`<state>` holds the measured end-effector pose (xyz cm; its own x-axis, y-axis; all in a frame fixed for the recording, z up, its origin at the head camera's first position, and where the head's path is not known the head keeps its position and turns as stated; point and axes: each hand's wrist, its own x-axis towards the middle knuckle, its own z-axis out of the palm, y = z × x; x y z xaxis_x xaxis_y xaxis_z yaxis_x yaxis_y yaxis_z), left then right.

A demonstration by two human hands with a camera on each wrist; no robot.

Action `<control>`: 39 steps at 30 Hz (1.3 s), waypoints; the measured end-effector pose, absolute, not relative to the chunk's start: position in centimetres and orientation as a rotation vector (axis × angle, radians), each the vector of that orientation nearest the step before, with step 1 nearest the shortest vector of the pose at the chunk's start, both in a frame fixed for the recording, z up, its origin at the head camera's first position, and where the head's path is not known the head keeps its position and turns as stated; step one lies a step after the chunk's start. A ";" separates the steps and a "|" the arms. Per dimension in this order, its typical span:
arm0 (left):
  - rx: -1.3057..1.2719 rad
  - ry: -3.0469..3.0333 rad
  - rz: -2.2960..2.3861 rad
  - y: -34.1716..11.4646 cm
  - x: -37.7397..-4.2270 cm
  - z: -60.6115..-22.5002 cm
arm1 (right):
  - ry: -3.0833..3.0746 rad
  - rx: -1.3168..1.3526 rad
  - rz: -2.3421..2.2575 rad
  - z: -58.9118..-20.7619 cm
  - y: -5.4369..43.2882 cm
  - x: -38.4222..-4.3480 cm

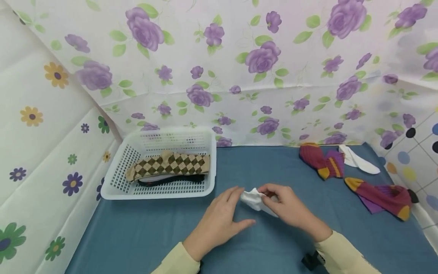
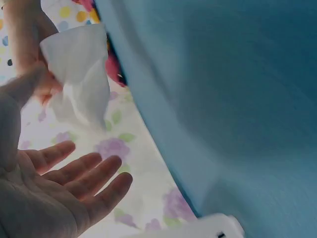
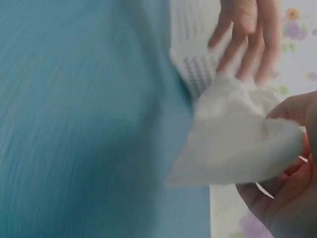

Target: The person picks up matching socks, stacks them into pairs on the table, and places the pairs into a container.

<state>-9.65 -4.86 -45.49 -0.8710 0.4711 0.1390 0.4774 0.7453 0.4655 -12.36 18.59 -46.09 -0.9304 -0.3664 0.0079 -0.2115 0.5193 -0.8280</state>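
A white sock (image 1: 252,199) hangs above the blue cloth, pinched between the thumb and fingers of my right hand (image 1: 287,205). In the right wrist view the sock (image 3: 233,144) looks limp and slightly blurred. My left hand (image 1: 220,220) is just left of it, thumb spread away and fingers extended, the fingertips close to the sock's edge in the head view. The left wrist view shows the left hand (image 2: 64,193) with its palm bare and the fingers apart, below the sock (image 2: 81,74).
A white plastic basket (image 1: 159,196) at the left holds a brown argyle sock (image 1: 174,165) and dark and pale socks beneath. At the right lie maroon-and-purple socks (image 1: 315,158), another such pair (image 1: 386,196) and a white sock (image 1: 361,161). A flowered curtain (image 1: 232,110) stands behind.
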 end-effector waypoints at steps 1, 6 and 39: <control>-0.804 -2.915 -0.824 -4.6 -9.7 -45.2 | 2.554 -0.533 -1.401 -45.7 18.2 -12.2; -0.784 -2.843 -0.925 -4.0 -10.2 -44.5 | 2.419 -0.662 -1.492 -44.8 17.0 -12.1; -0.501 -2.708 -1.207 -6.5 -11.4 -41.4 | 2.498 -0.636 -1.376 -46.4 18.4 -12.3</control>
<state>-11.38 -6.49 -41.43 -0.9357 0.2450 0.2539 0.3526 0.6242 0.6972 -12.29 18.42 -46.35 -0.8825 -0.4700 0.0166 -0.2651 0.4681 -0.8430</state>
